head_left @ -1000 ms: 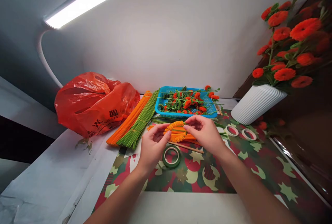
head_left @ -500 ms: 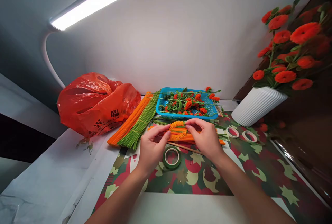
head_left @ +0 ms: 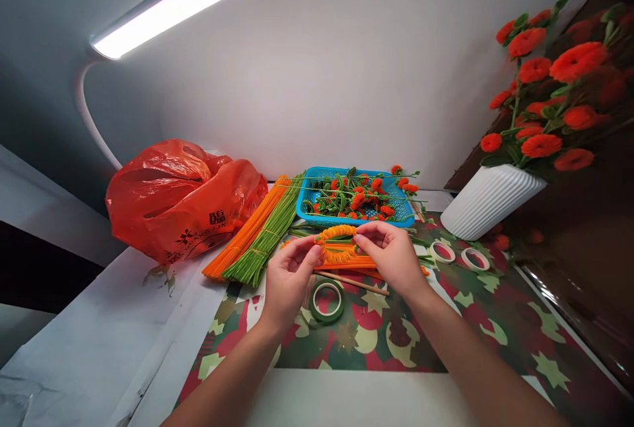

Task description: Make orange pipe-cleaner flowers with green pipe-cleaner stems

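Observation:
Between my hands is a coiled orange pipe cleaner [head_left: 339, 231], bent into a loop above the table. My left hand [head_left: 292, 275] pinches its left end between thumb and fingers. The right end is pinched by my right hand [head_left: 391, 257]. Loose orange pipe cleaners [head_left: 347, 262] lie on the table just behind and below the loop. A roll of green tape [head_left: 340, 309] lies flat below my hands, and a thin wooden stick [head_left: 354, 282] rests just behind it.
Bundled orange [head_left: 247, 232] and green pipe cleaners [head_left: 265, 235] lie left, beside a red plastic bag [head_left: 173, 196]. A blue basket [head_left: 310, 214] of pipe-cleaner flowers stands behind. Two white tape rolls [head_left: 442, 252] lie right, near a white vase [head_left: 490, 206] of red flowers. A lamp [head_left: 198, 4] hangs above.
The loop has shifted slightly left and up with my hands, and both its coiled sides show a little more between my fingers. The whole view has shifted slightly.

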A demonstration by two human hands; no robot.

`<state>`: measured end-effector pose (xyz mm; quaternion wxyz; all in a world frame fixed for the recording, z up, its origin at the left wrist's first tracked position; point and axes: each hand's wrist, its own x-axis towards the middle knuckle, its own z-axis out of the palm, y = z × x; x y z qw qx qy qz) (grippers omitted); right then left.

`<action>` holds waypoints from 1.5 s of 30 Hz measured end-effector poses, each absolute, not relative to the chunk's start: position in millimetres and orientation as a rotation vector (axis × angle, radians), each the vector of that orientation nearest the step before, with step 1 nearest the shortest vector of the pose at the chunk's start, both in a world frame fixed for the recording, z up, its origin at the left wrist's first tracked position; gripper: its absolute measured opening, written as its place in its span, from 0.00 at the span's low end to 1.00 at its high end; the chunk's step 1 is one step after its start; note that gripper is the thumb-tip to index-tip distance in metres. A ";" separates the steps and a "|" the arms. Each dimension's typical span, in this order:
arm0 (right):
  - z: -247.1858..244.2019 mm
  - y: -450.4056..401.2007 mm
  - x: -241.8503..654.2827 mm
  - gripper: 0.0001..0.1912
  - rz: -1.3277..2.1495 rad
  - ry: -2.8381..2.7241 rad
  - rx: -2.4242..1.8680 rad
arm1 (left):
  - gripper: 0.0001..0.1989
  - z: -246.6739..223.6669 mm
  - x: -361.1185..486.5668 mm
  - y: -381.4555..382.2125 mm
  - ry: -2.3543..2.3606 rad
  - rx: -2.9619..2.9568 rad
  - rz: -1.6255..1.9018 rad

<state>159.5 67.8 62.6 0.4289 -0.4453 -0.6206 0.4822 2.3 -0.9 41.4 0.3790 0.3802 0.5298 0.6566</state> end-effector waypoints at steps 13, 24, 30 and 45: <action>77.1 63.8 169.3 0.12 1.280 -1.880 -1.168 | 0.15 37.1 -7.0 3.5 1.337 0.796 1.716; 84.0 68.0 180.9 0.16 1.217 -2.297 -1.101 | 0.14 43.5 -6.1 6.3 1.202 0.661 1.596; 90.8 64.1 182.0 0.19 1.561 -2.309 -0.990 | 0.13 44.6 -7.3 6.5 1.145 0.578 1.581; 101.0 64.0 191.8 0.19 1.624 -2.540 -0.873 | 0.14 40.8 -16.1 10.9 1.203 0.488 1.633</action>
